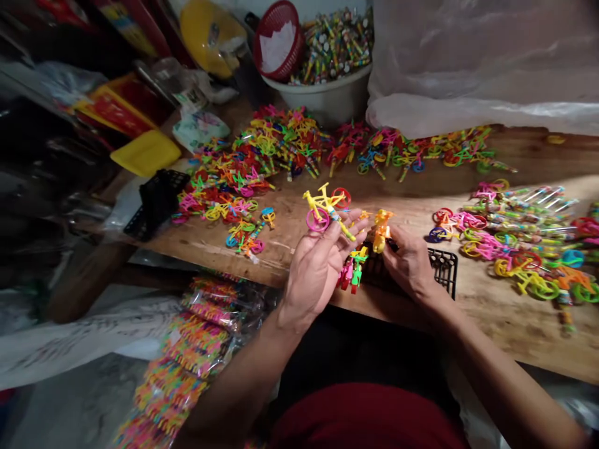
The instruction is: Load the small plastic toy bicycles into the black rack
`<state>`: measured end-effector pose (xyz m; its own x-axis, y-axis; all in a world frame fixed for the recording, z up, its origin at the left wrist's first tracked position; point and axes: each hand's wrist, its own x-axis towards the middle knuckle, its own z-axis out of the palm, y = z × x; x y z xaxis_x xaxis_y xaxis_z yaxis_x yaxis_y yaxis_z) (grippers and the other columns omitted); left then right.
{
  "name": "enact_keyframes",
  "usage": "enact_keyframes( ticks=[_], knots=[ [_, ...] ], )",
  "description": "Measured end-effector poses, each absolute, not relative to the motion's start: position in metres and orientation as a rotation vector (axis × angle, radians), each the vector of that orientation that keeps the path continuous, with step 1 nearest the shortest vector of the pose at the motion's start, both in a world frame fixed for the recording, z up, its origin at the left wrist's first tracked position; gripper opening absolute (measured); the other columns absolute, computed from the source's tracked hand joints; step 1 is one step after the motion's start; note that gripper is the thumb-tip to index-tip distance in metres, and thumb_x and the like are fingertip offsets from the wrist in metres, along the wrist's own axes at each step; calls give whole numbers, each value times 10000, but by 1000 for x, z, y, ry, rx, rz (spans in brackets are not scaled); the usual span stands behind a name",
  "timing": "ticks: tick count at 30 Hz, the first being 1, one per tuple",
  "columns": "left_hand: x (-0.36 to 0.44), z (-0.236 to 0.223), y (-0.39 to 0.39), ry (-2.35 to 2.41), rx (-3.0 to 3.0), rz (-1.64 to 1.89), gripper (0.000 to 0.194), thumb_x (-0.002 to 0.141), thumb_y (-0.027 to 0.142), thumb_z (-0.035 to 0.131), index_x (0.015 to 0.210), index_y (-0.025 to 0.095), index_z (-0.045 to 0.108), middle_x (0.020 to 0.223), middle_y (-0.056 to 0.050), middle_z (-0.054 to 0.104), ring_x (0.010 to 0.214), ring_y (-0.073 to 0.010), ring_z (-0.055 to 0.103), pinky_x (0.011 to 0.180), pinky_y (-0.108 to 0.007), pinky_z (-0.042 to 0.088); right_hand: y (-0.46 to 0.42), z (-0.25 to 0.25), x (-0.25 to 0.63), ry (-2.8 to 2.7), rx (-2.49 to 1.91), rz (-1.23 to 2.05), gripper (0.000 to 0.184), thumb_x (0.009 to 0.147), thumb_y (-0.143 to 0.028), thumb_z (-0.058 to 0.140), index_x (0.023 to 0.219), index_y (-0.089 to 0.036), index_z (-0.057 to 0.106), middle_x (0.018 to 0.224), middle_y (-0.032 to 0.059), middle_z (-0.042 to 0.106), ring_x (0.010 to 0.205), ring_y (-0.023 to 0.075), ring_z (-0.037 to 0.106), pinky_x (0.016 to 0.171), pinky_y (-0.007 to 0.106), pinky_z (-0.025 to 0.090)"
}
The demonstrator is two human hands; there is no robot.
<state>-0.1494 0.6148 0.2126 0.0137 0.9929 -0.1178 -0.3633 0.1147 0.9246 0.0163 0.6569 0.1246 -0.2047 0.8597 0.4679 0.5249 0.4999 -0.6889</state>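
Note:
A yellow toy bicycle with a pink wheel and a red wheel, joined to a small striped tube, is held between the thumb and fingers of my left hand. Just right of it, my right hand pinches an orange toy bicycle, seen nearly end-on. Below and between the hands, pink and green toy bicycles stand upright at a black plastic rack, which my right hand partly hides.
A heap of colourful toy bicycles runs along the back of the wooden table; more lie at right. Behind stand a grey tub of striped tubes and a red basket. Bagged toys lie below the table's front edge.

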Motion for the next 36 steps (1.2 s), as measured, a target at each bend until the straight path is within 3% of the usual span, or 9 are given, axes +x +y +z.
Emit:
enact_keyframes(
  ticks=[5,11,16,27,31,36],
  knots=[
    [-146,214,616,953,732,1336,163,1006,213,468,1056,181,620,1358,-110,641,1337,-280,573,1130,-524,491,664,114,15,-1874,-1189,553,137,906,-187,507,859,-191,636,747,31,633,668,164,567,623,270,413],
    [-141,221,613,909,565,1386,84,949,194,614,1002,143,655,1362,-123,638,1362,-314,543,1197,-522,394,660,115,14,-1884,-1154,568,144,922,-204,502,827,-197,609,743,23,617,686,162,557,644,273,416],
    [-142,220,612,856,535,1395,171,1011,162,495,1009,139,664,1311,-118,666,1319,-297,585,1168,-510,432,659,118,7,-1941,-1176,421,172,898,-149,507,740,-201,552,678,16,552,664,162,514,611,276,366],
    [-144,217,614,843,531,1379,109,968,174,578,1039,153,658,1316,-102,668,1313,-284,592,1141,-465,474,658,113,3,-2034,-1143,282,241,941,-166,501,704,-211,509,654,17,548,652,165,474,608,282,355],
    [-147,219,617,856,611,1332,186,913,257,695,1061,158,643,1198,-102,724,1158,-270,694,1002,-394,583,661,109,1,-2023,-1176,366,225,940,-179,488,732,-210,570,683,39,608,692,189,537,643,291,411],
    [-149,217,623,988,786,1306,455,770,387,856,1075,182,588,1025,-78,769,819,-233,776,649,-259,630,670,116,16,-2059,-1125,585,168,867,-130,557,964,-185,682,947,76,744,854,222,677,761,324,515]
  ],
)
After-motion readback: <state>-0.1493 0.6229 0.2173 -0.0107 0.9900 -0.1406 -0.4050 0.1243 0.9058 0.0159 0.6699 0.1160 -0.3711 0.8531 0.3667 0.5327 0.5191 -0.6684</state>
